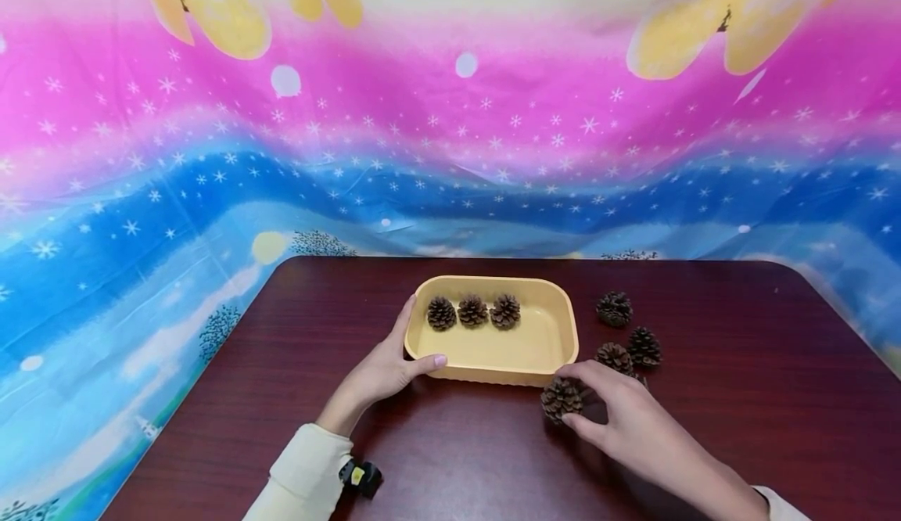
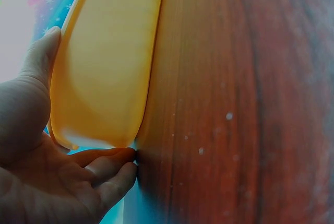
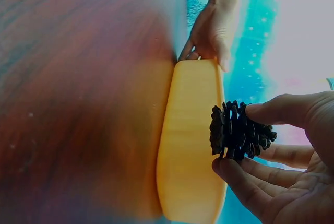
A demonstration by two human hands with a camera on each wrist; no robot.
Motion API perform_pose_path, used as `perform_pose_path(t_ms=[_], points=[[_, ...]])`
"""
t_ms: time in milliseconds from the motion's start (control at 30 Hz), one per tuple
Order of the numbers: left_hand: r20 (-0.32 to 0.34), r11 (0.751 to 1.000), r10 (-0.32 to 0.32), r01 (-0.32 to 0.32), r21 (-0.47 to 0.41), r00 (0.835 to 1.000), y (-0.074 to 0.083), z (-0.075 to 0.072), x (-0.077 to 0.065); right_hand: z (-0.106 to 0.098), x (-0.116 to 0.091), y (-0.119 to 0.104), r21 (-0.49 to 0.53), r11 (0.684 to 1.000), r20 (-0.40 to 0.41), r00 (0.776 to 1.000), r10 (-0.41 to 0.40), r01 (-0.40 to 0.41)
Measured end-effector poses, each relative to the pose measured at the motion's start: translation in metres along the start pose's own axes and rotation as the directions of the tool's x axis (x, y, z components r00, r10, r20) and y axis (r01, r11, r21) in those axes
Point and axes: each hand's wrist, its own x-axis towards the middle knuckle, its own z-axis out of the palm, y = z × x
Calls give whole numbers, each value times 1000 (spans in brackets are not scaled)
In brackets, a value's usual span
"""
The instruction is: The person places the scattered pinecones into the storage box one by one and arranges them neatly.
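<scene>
A yellow plastic tray [image 1: 542, 341] sits on the table, with a row of three brown pine cones [image 1: 472, 311] along its far left part. My left hand [image 1: 383, 368] grips the tray's left end, thumb at the near rim and fingers along the outer side; the left wrist view shows the fingers bent at its corner. Between thumb and fingers, my right hand [image 1: 622, 411] pinches another pine cone [image 1: 561, 400], just off the tray's near right corner. In the right wrist view this pine cone [image 3: 237, 130] overlaps the tray's side, held above the tabletop.
Right of the tray lie more loose pine cones: one at the back [image 1: 615, 309], one farther right [image 1: 644, 346] and one near my right hand [image 1: 615, 358], which partly hides that group. The dark red wooden table [image 1: 317, 310] ends at a patterned cloth [image 1: 422, 153] behind.
</scene>
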Motion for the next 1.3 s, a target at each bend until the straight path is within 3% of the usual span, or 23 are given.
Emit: perform_pose_path(t_ms=[367,1033,1300], points=[[-2,1000,3,-3,-3,1000,-1,1,0,-4,8,1,-24,994,-106,989,-105,103],[1,1000,5,-5,-12,1000,0,0,1,-8,37,-5,16,999,-146,989,-31,34],[3,1000,1,-1,-11,1000,0,0,0,-6,51,-2,3,999,-122,991,51,-51]])
